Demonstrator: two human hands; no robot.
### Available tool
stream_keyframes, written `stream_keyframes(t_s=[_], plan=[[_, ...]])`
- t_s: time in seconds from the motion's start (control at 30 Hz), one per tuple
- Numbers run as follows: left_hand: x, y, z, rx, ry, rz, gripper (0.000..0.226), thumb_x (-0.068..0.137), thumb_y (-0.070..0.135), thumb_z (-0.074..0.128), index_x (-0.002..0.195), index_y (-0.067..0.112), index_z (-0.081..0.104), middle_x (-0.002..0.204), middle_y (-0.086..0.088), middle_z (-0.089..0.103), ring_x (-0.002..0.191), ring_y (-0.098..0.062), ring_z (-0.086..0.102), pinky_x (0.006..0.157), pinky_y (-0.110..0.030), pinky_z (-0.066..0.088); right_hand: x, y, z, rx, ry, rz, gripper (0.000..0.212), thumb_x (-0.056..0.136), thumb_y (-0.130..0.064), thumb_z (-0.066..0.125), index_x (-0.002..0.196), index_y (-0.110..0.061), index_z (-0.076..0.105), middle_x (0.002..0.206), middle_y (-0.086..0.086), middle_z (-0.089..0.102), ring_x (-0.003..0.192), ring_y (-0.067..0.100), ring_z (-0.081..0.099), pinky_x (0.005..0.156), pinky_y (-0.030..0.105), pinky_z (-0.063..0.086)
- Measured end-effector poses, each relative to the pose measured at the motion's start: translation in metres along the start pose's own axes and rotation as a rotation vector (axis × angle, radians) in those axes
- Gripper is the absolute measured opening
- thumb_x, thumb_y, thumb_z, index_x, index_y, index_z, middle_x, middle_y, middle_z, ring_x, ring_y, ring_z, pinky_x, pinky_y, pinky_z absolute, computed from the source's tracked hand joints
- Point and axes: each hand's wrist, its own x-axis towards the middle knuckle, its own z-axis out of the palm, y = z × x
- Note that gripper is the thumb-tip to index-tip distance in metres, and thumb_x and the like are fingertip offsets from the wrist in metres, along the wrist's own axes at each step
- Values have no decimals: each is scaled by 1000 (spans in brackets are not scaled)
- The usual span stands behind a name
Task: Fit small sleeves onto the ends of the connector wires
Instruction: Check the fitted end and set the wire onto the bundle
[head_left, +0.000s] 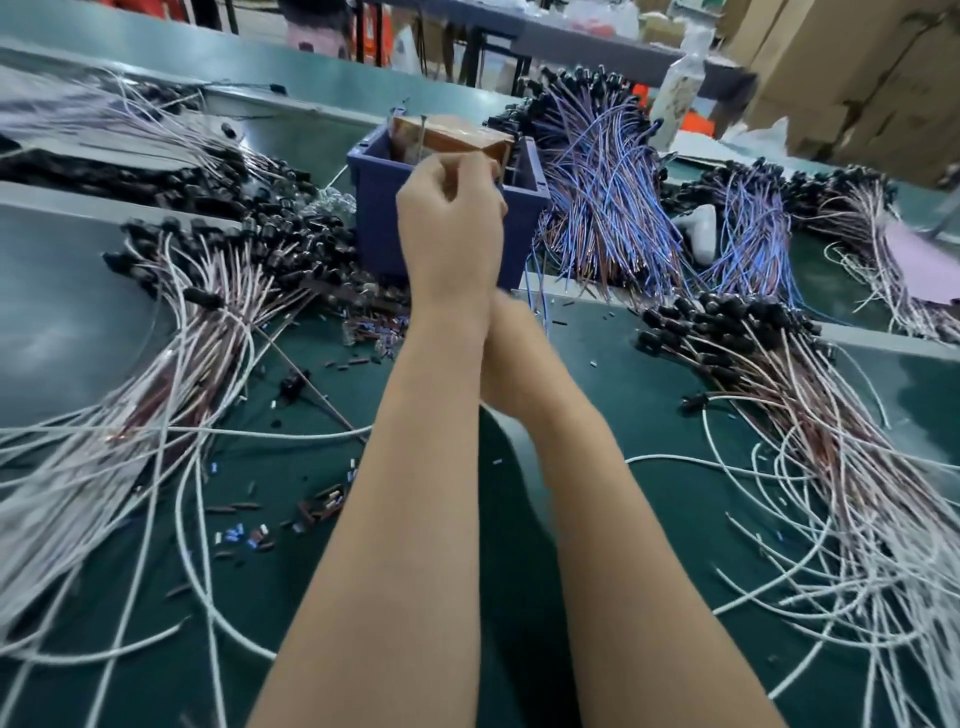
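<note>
- The green tabletop (78, 322) spreads under both arms and carries everything within reach.
- Cardboard boxes (857, 78) are stacked far beyond the left hand, up to its right.
- A bundle of white and brown wires (208, 322) with black connectors fans out to the left of the left hand; a second white and brown bundle (779, 395) lies to its right and nearer the person.
- A bundle of blue and brown wires (608, 208) lies just right of the left hand, against the bin.
- A blue bin (379, 228) stands right behind the left hand, with a brown packet (457, 136) sticking up out of it.
- The left hand (449, 223) is raised in front of the bin's near rim, fingers curled and tips drawn together; I cannot tell whether they pinch anything.
- The right hand is hidden behind the left wrist, so I cannot tell how it is held; only the right forearm (519, 364) shows, crossing under the left one.
- Small sleeves (322, 506), dark and blue, lie loose on the tabletop left of the left forearm, with more below the bin (374, 332).
</note>
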Motion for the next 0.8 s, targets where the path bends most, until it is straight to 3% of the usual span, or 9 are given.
stream_keyframes(t_s=[0.07,0.1,0.23,0.3,0.4,0.47,0.6,0.73,0.8], plan=[[-2,5,1,19,-85,35,29,93,11,47,65,14,52,51,5,45,42,-5,36,46,-17,28,5,1,-15,176,107,28,7,90,-1,52,90,-7,55,78,5,61,69,13,50,67,30,42],[-3,7,1,49,-133,39,33,93,12,47,61,15,51,48,6,44,40,-4,35,44,-16,28,7,0,-22,249,170,28,11,91,-3,51,85,-12,52,72,0,58,61,8,50,61,27,40],[-3,7,-2,497,-351,-24,41,96,28,46,59,13,57,45,5,52,37,-5,41,45,-19,33,10,-1,-51,514,369,115,18,96,-7,49,81,-19,49,64,0,56,47,3,44,50,19,34],[-3,3,-3,661,-406,-54,38,96,31,47,73,7,64,57,1,61,51,-11,51,55,-23,42,12,-4,-60,675,425,174,15,96,-7,48,83,-15,49,60,-1,58,42,4,42,44,18,34],[-1,-6,-5,739,-378,-45,28,95,28,48,96,7,67,91,-9,69,86,-24,62,81,-33,50,14,-7,-66,765,402,221,15,96,-7,48,83,-13,49,51,-5,61,36,5,37,40,17,32],[-1,-8,-5,720,-412,-55,24,95,22,47,105,12,66,100,-7,68,88,-23,62,79,-32,49,15,-6,-65,771,357,231,15,96,-6,48,83,-13,49,51,-5,62,36,6,37,41,17,34],[2,-11,-2,573,-405,-71,29,94,9,37,110,15,61,95,-2,65,69,-12,54,70,-29,49,16,-4,-64,741,307,251,13,94,-7,51,83,-14,51,56,-4,65,37,6,41,43,17,37],[5,-9,0,438,-276,-3,22,98,14,39,106,16,60,96,4,63,75,-5,54,67,-20,45,16,0,-68,586,231,241,12,92,-9,52,81,-15,52,60,-1,68,38,7,42,43,19,35],[4,-8,1,398,-271,40,21,100,19,41,108,14,60,92,7,63,83,-6,58,75,-21,48,14,0,-70,513,177,234,13,91,-9,53,80,-15,53,57,-3,67,38,7,44,42,18,35]])
